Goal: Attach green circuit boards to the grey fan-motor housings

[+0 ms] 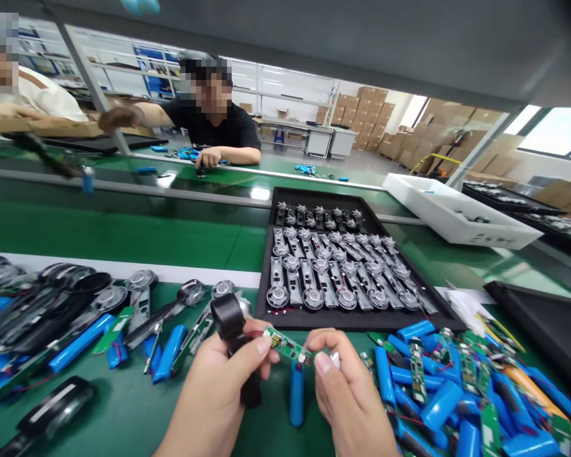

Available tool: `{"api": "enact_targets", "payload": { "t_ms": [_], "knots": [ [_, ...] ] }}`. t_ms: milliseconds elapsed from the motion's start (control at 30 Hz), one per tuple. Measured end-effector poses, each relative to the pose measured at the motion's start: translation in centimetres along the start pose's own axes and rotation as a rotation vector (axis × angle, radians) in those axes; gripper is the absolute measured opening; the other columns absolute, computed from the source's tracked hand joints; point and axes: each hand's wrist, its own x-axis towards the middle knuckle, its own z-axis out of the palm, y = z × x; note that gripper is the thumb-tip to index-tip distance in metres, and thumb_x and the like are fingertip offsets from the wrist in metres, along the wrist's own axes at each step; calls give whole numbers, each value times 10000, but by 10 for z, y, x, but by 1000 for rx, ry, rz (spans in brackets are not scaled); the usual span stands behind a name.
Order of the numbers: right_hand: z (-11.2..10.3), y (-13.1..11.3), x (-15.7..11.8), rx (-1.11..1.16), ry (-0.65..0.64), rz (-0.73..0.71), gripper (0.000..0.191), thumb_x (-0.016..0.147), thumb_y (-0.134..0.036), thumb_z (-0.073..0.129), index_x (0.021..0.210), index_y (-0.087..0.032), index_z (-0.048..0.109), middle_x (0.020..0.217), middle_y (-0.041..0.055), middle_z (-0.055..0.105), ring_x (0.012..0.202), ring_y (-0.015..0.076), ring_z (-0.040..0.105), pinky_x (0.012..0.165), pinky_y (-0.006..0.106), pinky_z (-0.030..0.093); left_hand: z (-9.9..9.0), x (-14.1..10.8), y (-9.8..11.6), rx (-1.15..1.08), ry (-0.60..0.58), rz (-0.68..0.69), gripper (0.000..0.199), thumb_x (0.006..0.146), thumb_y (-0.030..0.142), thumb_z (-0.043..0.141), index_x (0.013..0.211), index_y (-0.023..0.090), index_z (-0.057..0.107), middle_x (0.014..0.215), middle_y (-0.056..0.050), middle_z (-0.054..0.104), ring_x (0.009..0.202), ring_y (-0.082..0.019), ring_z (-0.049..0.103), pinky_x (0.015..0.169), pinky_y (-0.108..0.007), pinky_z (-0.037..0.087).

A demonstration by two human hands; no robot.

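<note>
The left hand [216,381] was closed around a black housing [229,319] with a ring-shaped top, and its thumb and fingers pinched the near end of a green circuit board [285,346]. Red wires ran at this end, between the board and the housing. The right hand [349,387] was at the other end of the board, with thumb and forefinger bent close together; I could not tell whether they pinched a wire or something small and white. Under the board, upright in the view, was a blue cell [296,397].

In my judgement this piece was only partly done, because the board and the cell were outside the housing. On the bench [133,419], to the left, lay many partly joined pieces [83,292], some with boards and cells beside them. To the right, a big heap of blue cells [445,403] with boards suggested that much was left. Farther ahead, a black tray [265,279] held grey units [314,273] in rows; whether they were finished or waiting, I could not say. Across the bench, a co-worker in a dark shirt [231,136] sat near more blue cells.
</note>
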Motion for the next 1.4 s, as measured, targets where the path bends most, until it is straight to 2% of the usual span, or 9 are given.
{"api": "enact_targets", "payload": {
  "t_ms": [100, 267, 400, 567, 733, 833, 1067, 1300, 1400],
  "knots": [
    [0, -5, 4, -10, -84, 81, 434, 951, -633, 522, 901, -206, 584, 600, -83, 405, 453, 82, 231, 401, 202, 191, -1, 4, -2, -62, 57, -14, 169, 682, 278, 798, 765, 172, 695, 625, 7, 680, 593, -153, 583, 572, -255, 464],
    [1, -3, 7, 114, -177, 165, 425, 904, -630, 586, 872, -206, 570, 606, -90, 398, 469, 77, 242, 410, 189, 203, 0, 7, -4, -149, 100, -33, 208, 680, 290, 829, 782, 172, 691, 657, 20, 679, 610, -145, 607, 576, -245, 507],
    [-1, 2, 5, 58, -143, 108, 424, 906, -601, 595, 852, -184, 650, 555, -81, 382, 462, 90, 268, 407, 204, 221, 5, 5, 5, -214, 119, -71, 223, 614, 248, 858, 732, 167, 687, 678, 18, 688, 649, -161, 636, 593, -269, 561],
    [-1, 5, 3, 9, -73, 36, 458, 893, -605, 625, 984, -166, 720, 590, -52, 441, 469, 92, 301, 405, 216, 237, 6, 3, 9, -250, 117, -91, 247, 569, 225, 877, 718, 164, 690, 655, 20, 690, 633, -160, 644, 566, -263, 575],
    [0, 6, 3, 152, -188, 83, 493, 908, -595, 633, 1190, -190, 606, 702, -45, 532, 461, 65, 327, 407, 190, 251, 4, 2, 6, -244, 111, -97, 258, 569, 238, 884, 724, 155, 695, 668, 11, 704, 634, -156, 647, 561, -252, 574],
    [3, 2, 2, 152, -161, 46, 468, 908, -566, 649, 1195, -207, 565, 694, -57, 543, 451, 59, 309, 402, 181, 230, 4, 1, 7, -239, 115, -116, 258, 568, 233, 879, 726, 163, 687, 655, 19, 695, 623, -154, 641, 559, -254, 571],
    [6, -6, -1, 75, -161, 46, 476, 873, -565, 668, 1175, -213, 562, 656, -50, 557, 450, 86, 337, 399, 208, 205, 4, 3, 4, -208, 100, -85, 241, 610, 257, 861, 744, 171, 680, 655, 38, 676, 588, -136, 625, 541, -236, 531],
    [6, -3, -2, 64, -158, 34, 389, 882, -549, 658, 1076, -232, 541, 628, -62, 540, 460, 92, 357, 415, 205, 216, -5, 8, -3, -25, -22, -23, 229, 705, 304, 802, 838, 161, 682, 626, 3, 694, 601, -174, 636, 601, -287, 498],
    [6, -3, -2, 63, -170, 61, 392, 886, -569, 646, 1050, -235, 520, 643, -66, 545, 438, 75, 291, 403, 204, 181, -5, 7, -3, 4, -38, -18, 231, 691, 301, 803, 831, 161, 683, 629, 3, 699, 604, -176, 635, 609, -291, 493]
  ]
}}
